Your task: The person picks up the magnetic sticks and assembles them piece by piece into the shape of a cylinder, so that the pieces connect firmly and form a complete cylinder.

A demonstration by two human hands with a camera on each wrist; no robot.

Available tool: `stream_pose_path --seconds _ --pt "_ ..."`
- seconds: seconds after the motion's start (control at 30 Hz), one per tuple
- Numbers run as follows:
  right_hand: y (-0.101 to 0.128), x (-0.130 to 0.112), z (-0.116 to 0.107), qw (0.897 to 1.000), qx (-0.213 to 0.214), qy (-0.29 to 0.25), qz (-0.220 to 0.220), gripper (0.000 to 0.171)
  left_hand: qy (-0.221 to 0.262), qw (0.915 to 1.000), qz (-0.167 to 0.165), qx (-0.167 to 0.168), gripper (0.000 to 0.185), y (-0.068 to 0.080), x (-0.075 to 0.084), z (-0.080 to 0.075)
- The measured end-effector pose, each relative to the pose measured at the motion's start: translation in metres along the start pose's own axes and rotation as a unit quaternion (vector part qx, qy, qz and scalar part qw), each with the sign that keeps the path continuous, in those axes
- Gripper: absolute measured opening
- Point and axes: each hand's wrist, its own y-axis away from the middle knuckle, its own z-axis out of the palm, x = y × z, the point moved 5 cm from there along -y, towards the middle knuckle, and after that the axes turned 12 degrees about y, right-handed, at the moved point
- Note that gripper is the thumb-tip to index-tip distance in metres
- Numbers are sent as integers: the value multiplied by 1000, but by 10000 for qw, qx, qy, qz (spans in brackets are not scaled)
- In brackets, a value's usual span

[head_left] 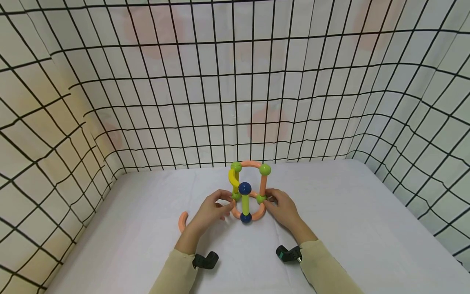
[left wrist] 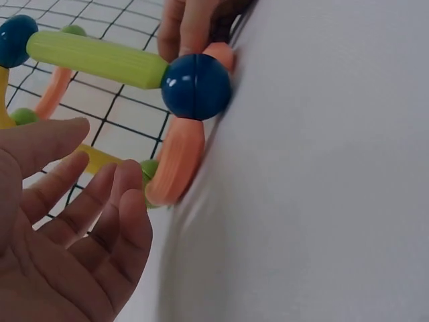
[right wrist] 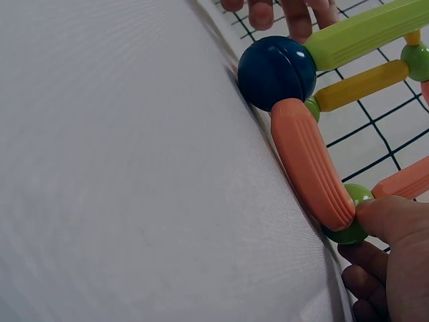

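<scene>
A framework of rods and balls stands on the white table. At its front, an upright lime-green rod (head_left: 245,205) joins an upper navy ball (head_left: 244,188) to a lower navy ball (right wrist: 277,72). Curved orange rods (right wrist: 312,164) form its base ring, and a curved yellow rod (head_left: 233,178) bends along the upper left. My right hand (head_left: 284,207) pinches the green ball (right wrist: 358,194) at the base's right corner between thumb and finger. Beside the left corner, my left hand (left wrist: 87,221) has its fingers loosely bent, with nothing held in them.
A loose curved orange rod (head_left: 182,221) lies on the table (head_left: 128,245) left of my left forearm. Black grid netting (head_left: 235,102) over pale cloth rises behind and at both sides. Each wrist wears a small black camera (head_left: 206,260).
</scene>
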Motion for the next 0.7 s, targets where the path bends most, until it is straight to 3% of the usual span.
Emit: stream_pose_path --seconds 0.3,0.7 --pt "0 -2 -1 10000 3 -40 -43 37 -459 9966 101 -679 41 0 -8 11" --pt "2 -3 -3 10000 -79 -9 -16 40 -619 9945 111 -836 41 2 -5 31"
